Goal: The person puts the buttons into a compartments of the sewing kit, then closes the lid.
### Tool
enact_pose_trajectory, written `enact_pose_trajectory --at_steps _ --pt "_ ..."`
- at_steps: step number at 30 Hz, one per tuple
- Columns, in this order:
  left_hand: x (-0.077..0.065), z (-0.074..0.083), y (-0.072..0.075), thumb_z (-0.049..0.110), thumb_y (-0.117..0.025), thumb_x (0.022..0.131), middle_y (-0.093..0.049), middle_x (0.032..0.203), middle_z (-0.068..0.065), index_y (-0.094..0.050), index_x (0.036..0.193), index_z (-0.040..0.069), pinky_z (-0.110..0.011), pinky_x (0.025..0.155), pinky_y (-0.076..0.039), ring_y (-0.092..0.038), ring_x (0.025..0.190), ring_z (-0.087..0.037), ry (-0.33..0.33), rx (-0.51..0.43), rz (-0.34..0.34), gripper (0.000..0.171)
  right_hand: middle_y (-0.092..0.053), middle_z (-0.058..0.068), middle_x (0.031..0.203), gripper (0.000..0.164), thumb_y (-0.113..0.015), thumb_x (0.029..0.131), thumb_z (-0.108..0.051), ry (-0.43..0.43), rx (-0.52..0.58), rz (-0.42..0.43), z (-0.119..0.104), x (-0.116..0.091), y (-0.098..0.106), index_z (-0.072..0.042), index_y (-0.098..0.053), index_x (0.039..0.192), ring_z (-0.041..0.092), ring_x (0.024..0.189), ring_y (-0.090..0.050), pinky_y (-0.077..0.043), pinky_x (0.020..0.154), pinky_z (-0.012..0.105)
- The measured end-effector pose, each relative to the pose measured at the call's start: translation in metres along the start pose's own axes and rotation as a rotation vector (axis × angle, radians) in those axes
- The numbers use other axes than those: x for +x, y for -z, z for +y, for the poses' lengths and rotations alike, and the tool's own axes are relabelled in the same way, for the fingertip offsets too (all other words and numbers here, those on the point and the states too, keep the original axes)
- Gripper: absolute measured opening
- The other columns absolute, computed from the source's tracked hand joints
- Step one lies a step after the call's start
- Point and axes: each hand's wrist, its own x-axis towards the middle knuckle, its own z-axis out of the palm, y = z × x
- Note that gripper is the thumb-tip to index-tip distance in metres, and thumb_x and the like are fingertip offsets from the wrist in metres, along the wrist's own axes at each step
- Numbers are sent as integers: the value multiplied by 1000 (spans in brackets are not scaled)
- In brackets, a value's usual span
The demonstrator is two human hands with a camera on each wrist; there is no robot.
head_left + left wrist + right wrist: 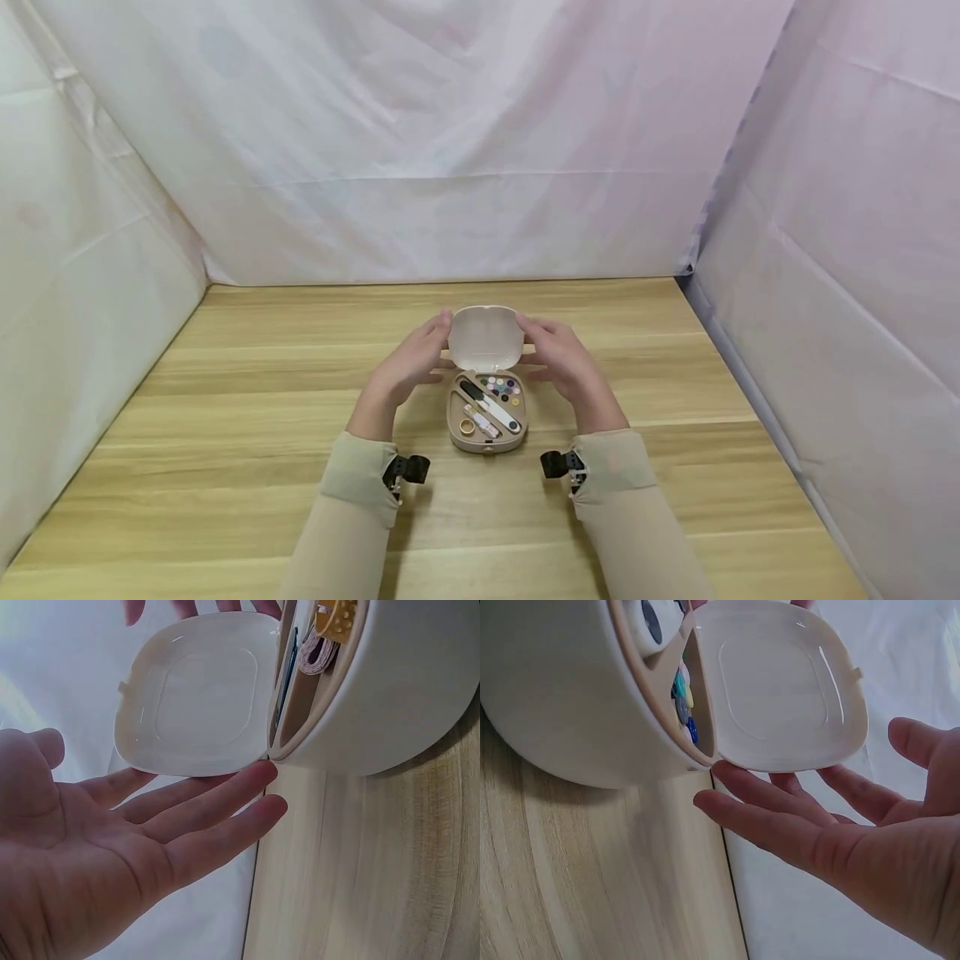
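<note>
A small white sewing box (pixel 487 447) stands on the table with its hinged lid (pixel 486 337) raised. Inside its tan tray are colorful buttons (pixel 502 386), a black-and-white tool (pixel 491 407) lying diagonally, a pale patterned rolled strip (pixel 481 421) and a gold thimble ring (pixel 467 427). My left hand (pixel 411 358) is at the lid's left side, fingers extended along its edge. On the opposite side, my right hand (pixel 564 358) has its fingers stretched out by the lid's right edge. In both wrist views the fingertips lie at or behind the lid's rim, thumbs held apart.
The wood-grain table (pixel 247 433) extends around the box. White cloth (pixel 450 167) hangs behind it and on both sides. Black wrist cameras (pixel 417 469) are strapped at the beige sleeves (pixel 341 533).
</note>
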Motion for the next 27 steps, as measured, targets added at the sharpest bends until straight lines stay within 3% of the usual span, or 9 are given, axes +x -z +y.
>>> enact_pose_trajectory --at_steps 6,14,21,27 --pt "-3 3 -3 60 -29 113 -47 160 -24 -34 163 15 -70 122 -40 -61 137 -49 -6 -9 30 68 -53 23 154 57 -48 113 -47 22 43 13 -2 -5 -3 -9 -49 156 49 135 -62 -47 118 65" --pt "-4 1 -10 50 -49 112 -59 150 -23 -53 139 11 -66 119 -45 -65 131 -47 -36 -11 53 48 -49 19 158 55 -51 111 -49 52 24 10 2 -15 3 -8 -54 148 49 143 -55 -45 120 64" --pt "-10 -9 -12 43 -57 110 -68 140 -24 -58 128 13 -59 112 -51 -64 133 -41 -149 106 12 35 -56 24 153 49 -63 108 -40 101 -54 -42 11 -26 7 -5 -62 141 44 147 -53 -40 123 66" --pt "-16 -18 -7 40 -63 108 -65 144 -13 -61 130 14 -59 120 -47 -56 146 -40 -231 188 -71 34 -67 10 143 43 -75 100 -42 173 -190 -99 19 -33 12 -15 -71 134 31 136 -63 -47 120 57"
